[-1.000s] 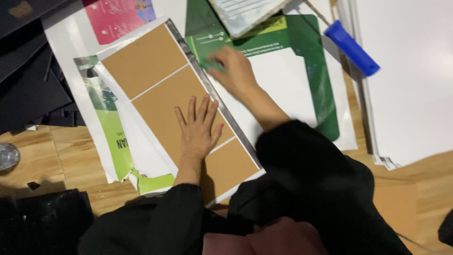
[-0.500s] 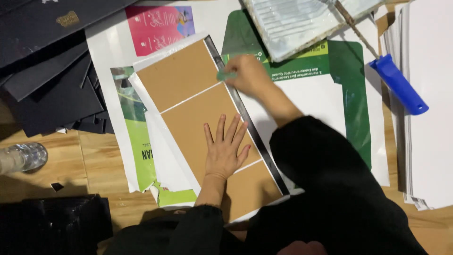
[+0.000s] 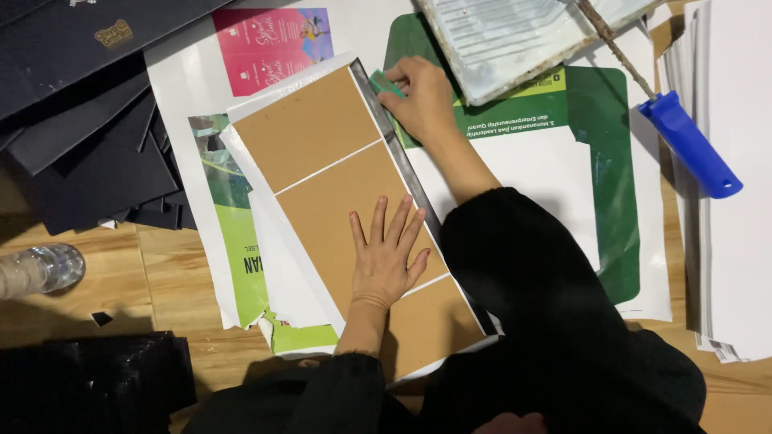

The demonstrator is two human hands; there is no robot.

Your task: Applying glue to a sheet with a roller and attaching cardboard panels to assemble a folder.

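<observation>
Your left hand [image 3: 387,259] lies flat, fingers spread wide and holding nothing, pressed palm-down on the middle brown cardboard panel [image 3: 354,213]. That panel is one of three brown panels laid end to end on a white backing sheet [image 3: 281,265], running from far left to near right. Your right hand [image 3: 422,100] is at the far end of the panels' right edge, its grip closed narrowly on a small green scraper [image 3: 384,83]. The scraper touches the dark strip [image 3: 402,157] that borders the right edge of the panels, so the work lies directly under and just left of that grip. The surface beneath is a wooden floor [image 3: 153,281] covered with printed posters. A blue-handled roller [image 3: 687,145] lies well to the right, beside a stack of white sheets [image 3: 736,209]. A tray [image 3: 523,40] sits at the far side, just beyond your right hand. Black boards [image 3: 88,120] lie at far left, and a clear plastic bottle [image 3: 40,269] lies at the left edge.
</observation>
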